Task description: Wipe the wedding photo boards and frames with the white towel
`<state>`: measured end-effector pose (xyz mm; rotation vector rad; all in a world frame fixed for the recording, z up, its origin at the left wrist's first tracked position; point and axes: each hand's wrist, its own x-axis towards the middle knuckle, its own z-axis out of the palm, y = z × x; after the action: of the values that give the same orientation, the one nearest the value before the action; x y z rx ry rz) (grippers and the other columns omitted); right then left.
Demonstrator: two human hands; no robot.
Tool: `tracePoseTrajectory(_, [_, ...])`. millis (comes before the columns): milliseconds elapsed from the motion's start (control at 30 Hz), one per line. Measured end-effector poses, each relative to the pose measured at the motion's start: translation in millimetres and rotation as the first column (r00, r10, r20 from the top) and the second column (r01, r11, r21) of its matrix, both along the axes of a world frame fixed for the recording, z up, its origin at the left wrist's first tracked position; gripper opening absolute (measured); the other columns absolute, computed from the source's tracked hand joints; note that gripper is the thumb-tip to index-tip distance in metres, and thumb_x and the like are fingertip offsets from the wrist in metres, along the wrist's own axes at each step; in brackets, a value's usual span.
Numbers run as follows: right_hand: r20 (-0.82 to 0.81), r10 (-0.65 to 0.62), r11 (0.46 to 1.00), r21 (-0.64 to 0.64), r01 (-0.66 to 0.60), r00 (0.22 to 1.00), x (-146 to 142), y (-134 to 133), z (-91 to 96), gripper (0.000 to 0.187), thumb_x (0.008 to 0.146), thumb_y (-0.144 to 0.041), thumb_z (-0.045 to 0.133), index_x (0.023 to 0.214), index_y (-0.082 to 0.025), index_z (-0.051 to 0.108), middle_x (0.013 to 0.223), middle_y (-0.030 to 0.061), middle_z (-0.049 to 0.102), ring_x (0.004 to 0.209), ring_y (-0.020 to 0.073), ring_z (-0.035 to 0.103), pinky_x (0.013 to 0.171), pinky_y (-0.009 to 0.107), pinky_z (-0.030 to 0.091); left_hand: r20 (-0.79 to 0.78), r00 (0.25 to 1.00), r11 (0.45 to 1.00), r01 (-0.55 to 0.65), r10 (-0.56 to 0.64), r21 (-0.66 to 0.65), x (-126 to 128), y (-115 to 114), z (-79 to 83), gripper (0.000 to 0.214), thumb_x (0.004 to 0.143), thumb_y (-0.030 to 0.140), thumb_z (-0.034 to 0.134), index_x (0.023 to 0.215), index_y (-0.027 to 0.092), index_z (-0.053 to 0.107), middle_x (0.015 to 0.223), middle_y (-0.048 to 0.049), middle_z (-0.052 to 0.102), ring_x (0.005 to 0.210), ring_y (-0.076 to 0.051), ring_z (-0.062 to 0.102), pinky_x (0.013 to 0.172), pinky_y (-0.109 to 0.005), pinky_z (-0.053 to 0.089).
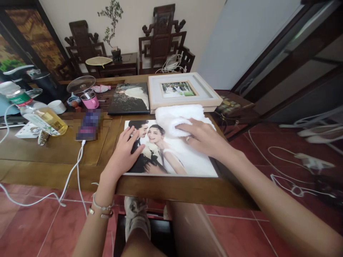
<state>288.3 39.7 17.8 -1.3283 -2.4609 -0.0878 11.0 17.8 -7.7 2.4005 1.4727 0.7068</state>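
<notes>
A large wedding photo print point(174, 162) lies flat near the front edge of the wooden table point(160, 187). My left hand point(125, 150) rests on its left side with the fingers spread. At the photo's upper right, my right hand point(199, 137) grips a bunched white cloth point(179, 116) and presses it against the surface. Part of the cloth trails behind toward a framed photo point(178, 89) in a pale wooden frame. Beside that frame lies a dark photo album or panel point(130, 99) with a white dress on it.
On the left are a phone point(89, 125) with a white cable point(77, 164), a pink mug point(90, 100), a bottle of yellow liquid point(45, 117) and a white cup point(57, 106). Carved chairs point(162, 39) stand behind the table. Cables and a power strip point(313, 161) lie on the right floor.
</notes>
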Motion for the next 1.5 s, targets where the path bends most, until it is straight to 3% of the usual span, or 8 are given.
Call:
tracePoseTrajectory(167, [0.014, 0.135, 0.987, 0.089, -0.136, 0.991, -3, -60, 0.8, 0.049, 0.067, -0.001, 0.041, 0.104, -0.017, 0.068, 0.115, 0.0154, 0.069, 0.123, 0.0329, 0.054, 0.094, 0.053, 0.051, 0.014, 1.000, 1.000, -0.013, 0.013, -0.010, 0, 0, 0.1, 0.049, 0.094, 0.035, 0.048, 0.138, 0.013, 0.044, 0.151, -0.0175, 0.037, 0.144, -0.029, 0.026, 0.117, -0.051, 0.026])
tracePoseTrajectory(367, [0.008, 0.306, 0.952, 0.021, -0.306, 0.952, -3, -136, 17.6, 0.042, 0.064, 0.002, 0.040, 0.082, -0.025, 0.067, 0.132, 0.0014, 0.061, 0.131, 0.0286, 0.047, 0.098, 0.053, 0.051, 0.021, 1.000, 1.000, -0.021, 0.021, -0.009, 0, -2, 1.5, 0.049, 0.094, 0.035, 0.048, 0.138, 0.014, 0.045, 0.151, -0.0169, 0.037, 0.144, -0.029, 0.027, 0.117, -0.050, 0.026])
tracePoseTrajectory(467, [-0.042, 0.307, 0.952, 0.006, -0.307, 0.951, 9, -129, 16.2, 0.043, 0.064, 0.002, 0.039, 0.085, -0.025, 0.066, 0.133, 0.0027, 0.060, 0.131, 0.0249, 0.047, 0.100, 0.048, 0.050, 0.013, 1.000, 1.000, -0.010, 0.010, 0.000, 0, -2, 1.8, 0.049, 0.094, 0.035, 0.048, 0.138, 0.014, 0.045, 0.151, -0.0173, 0.037, 0.144, -0.029, 0.027, 0.117, -0.050, 0.026])
tracePoseTrajectory(600, [-0.035, 0.143, 0.990, -0.002, -0.143, 0.989, 22, -79, 2.3, 0.046, 0.067, -0.003, 0.041, 0.098, -0.022, 0.068, 0.136, 0.0104, 0.057, 0.126, 0.0317, 0.052, 0.093, 0.052, 0.052, -0.003, 1.000, 1.000, 0.009, -0.009, 0.000, -1, -2, 2.6, 0.051, 0.094, 0.035, 0.049, 0.139, 0.011, 0.043, 0.152, -0.0182, 0.036, 0.144, -0.029, 0.025, 0.117, -0.050, 0.025])
tracePoseTrajectory(867, [0.019, -0.034, 0.999, -0.024, 0.034, 0.999, 7, 9, 3.9, 0.054, 0.070, -0.007, 0.042, 0.116, -0.018, 0.066, 0.102, 0.0116, 0.070, 0.092, 0.0295, 0.067, 0.076, 0.041, 0.054, 0.000, 1.000, 1.000, 0.020, -0.020, -0.017, -1, -1, 2.9, 0.050, 0.094, 0.035, 0.049, 0.139, 0.014, 0.043, 0.151, -0.0180, 0.036, 0.144, -0.029, 0.025, 0.117, -0.052, 0.026])
tracePoseTrajectory(1000, [0.036, 0.005, 1.000, 0.003, -0.006, 0.999, 2, -10, 4.5, 0.050, 0.070, -0.006, 0.041, 0.112, -0.016, 0.067, 0.109, 0.0164, 0.069, 0.099, 0.0317, 0.066, 0.077, 0.044, 0.054, 0.017, 1.000, 1.000, 0.012, -0.012, -0.013, -1, 0, 0.8, 0.050, 0.094, 0.035, 0.049, 0.139, 0.015, 0.043, 0.151, -0.0176, 0.036, 0.144, -0.029, 0.026, 0.117, -0.051, 0.026])
tracePoseTrajectory(1300, [0.034, 0.209, 0.976, 0.053, -0.211, 0.977, 0, -145, 6.1, 0.036, 0.072, 0.000, 0.041, 0.080, -0.023, 0.068, 0.138, 0.0048, 0.056, 0.138, 0.0282, 0.036, 0.105, 0.052, 0.043, 0.021, 1.000, 1.000, -0.006, 0.007, -0.022, -1, -2, 1.2, 0.050, 0.094, 0.036, 0.048, 0.139, 0.015, 0.044, 0.152, -0.0171, 0.036, 0.144, -0.028, 0.026, 0.117, -0.049, 0.025])
tracePoseTrajectory(1500, [-0.033, 0.213, 0.976, 0.050, -0.211, 0.976, 4, -135, 1.7, 0.034, 0.067, 0.002, 0.041, 0.076, -0.021, 0.065, 0.137, 0.0085, 0.057, 0.138, 0.0281, 0.036, 0.105, 0.053, 0.043, 0.010, 1.000, 1.000, 0.010, -0.009, -0.026, -1, -3, 3.1, 0.050, 0.094, 0.036, 0.049, 0.139, 0.015, 0.043, 0.152, -0.0172, 0.035, 0.144, -0.028, 0.025, 0.117, -0.050, 0.025])
